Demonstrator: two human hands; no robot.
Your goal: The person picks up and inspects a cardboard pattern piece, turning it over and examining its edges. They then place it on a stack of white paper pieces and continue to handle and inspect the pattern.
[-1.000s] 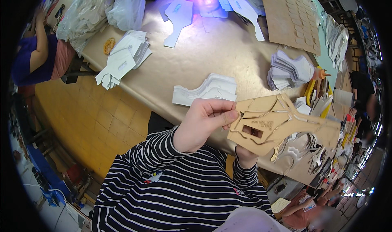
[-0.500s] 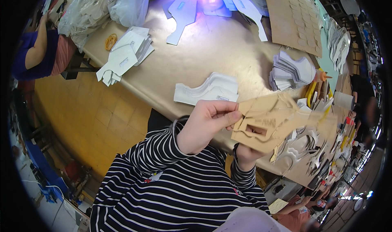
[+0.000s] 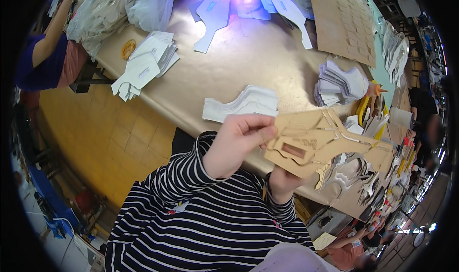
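While the left hand point(image 3: 234, 145) pinches the left edge of the tan slotted template point(image 3: 313, 140) between thumb and fingers, the right hand point(image 3: 285, 180) sits beneath it, fingers hidden; whether it grips cannot be told. Template is held above the near edge of the counter point(image 3: 191, 78). White stack point(image 3: 246, 103) lies just beyond the left hand; lavender-edged stack point(image 3: 340, 80) farther right.

The tan slotted board point(image 3: 332, 145), right of centre, looks smooth and matt, like wood or card. The bench point(image 3: 224, 71) has a smooth, satiny brown surface. At upper left, the bags point(image 3: 152, 9) are crinkled, shiny, see-through plastic. The striped top point(image 3: 201, 229), bottom centre, is soft matt cloth; the floor point(image 3: 107, 128), left, smooth glossy tile.
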